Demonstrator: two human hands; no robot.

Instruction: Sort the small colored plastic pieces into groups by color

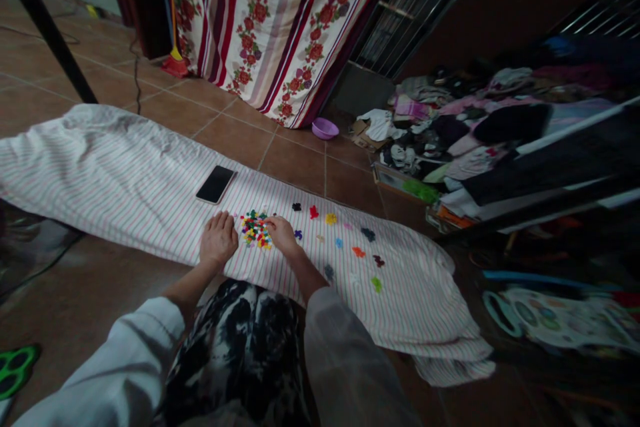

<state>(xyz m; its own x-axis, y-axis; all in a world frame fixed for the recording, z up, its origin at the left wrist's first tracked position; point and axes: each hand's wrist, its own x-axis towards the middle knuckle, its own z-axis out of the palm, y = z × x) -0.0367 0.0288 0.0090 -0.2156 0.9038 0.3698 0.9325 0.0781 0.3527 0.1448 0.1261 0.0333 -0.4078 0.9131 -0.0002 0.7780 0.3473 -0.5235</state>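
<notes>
My left hand (219, 238) lies flat on the striped cloth (150, 193), fingers stretched out, just left of a mixed heap of small coloured pieces (256, 232). At the heap's right side is my right hand (283, 235), thumb and fingers pinched together at its edge. Whatever is between those fingertips is too small to make out. Right of this hand, little one-colour clusters are spread over the cloth, among them a red cluster (313, 212), a yellow cluster (331, 219), an orange cluster (359, 251) and a lime green cluster (377, 285).
A dark-screened phone (217, 185) lies behind my left hand. Beyond the cloth are a tiled floor, a purple bowl (325, 128) and a flowered curtain (280, 27). Heaped clothes (465, 120) fill the right side. A black post (50, 27) slants at the left.
</notes>
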